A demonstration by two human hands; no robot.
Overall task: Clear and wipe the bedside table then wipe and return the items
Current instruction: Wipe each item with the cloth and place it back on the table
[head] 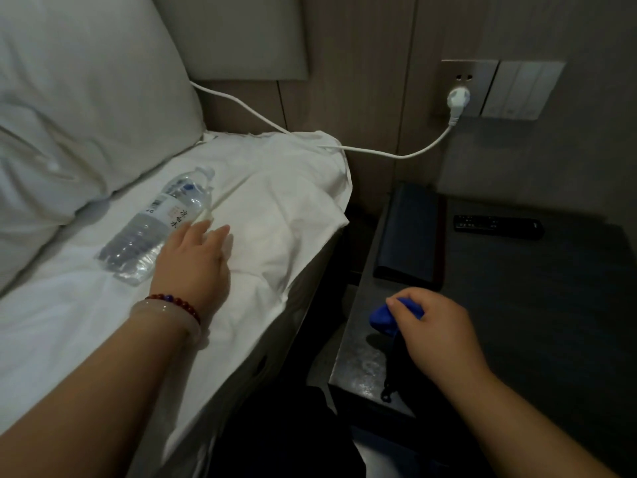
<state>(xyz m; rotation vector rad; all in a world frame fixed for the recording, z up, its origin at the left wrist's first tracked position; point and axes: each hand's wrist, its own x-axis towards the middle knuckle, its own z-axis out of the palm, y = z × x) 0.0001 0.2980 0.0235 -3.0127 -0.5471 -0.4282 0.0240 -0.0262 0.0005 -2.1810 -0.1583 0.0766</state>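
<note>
A clear water bottle (157, 224) lies on its side on the white bed sheet (275, 188), cap toward the pillow. My left hand (193, 260) hovers over the sheet just right of the bottle, fingers stretched out and holding nothing. My right hand (437, 334) grips a blue cloth (381, 319) at the near left corner of the dark bedside table (551, 305). A dark folder or case (410, 236) lies on the table's left part. Behind it to the right lies a black remote control (498, 226).
A white pillow (79, 115) leans at the bed head. A white cable (379, 151) runs from a wall plug (457, 100) across the bed corner. A black strap (391, 374) hangs over the table's near edge. A dark gap separates bed and table.
</note>
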